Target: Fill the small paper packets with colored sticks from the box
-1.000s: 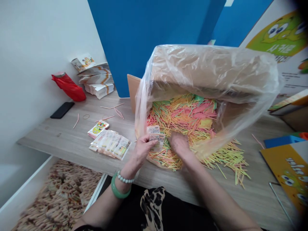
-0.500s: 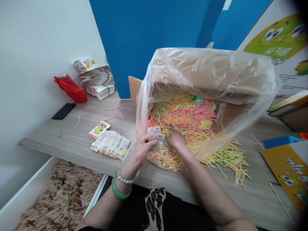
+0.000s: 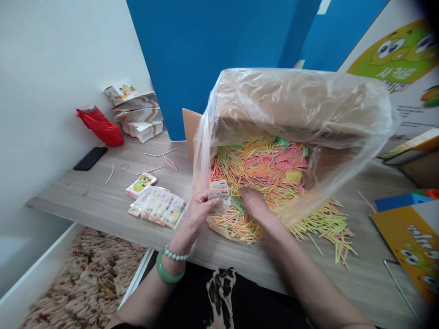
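Observation:
My left hand (image 3: pixel 195 217) is closed on a small printed packet (image 3: pixel 218 196), held upright at the mouth of a plastic-lined cardboard box (image 3: pixel 295 105) lying on its side. My right hand (image 3: pixel 255 205) rests palm down on the heap of thin coloured sticks (image 3: pixel 270 169) that spills out of the box; its fingers curl into the sticks and I cannot see what they hold. A fanned row of filled packets (image 3: pixel 159 206) lies on the wooden table (image 3: pixel 103 201) just left of my left hand.
More sticks (image 3: pixel 325 226) are strewn on the table right of the box. A red bag (image 3: pixel 99 125), stacked printed paper (image 3: pixel 139 116) and a black phone (image 3: pixel 89 158) sit at the back left. Coloured cartons (image 3: pixel 408 233) stand at the right. A drawer of packets (image 3: pixel 78 274) is open below left.
My left hand has shifted the packet slightly left and lower. My right hand stays on the sticks, barely moved.

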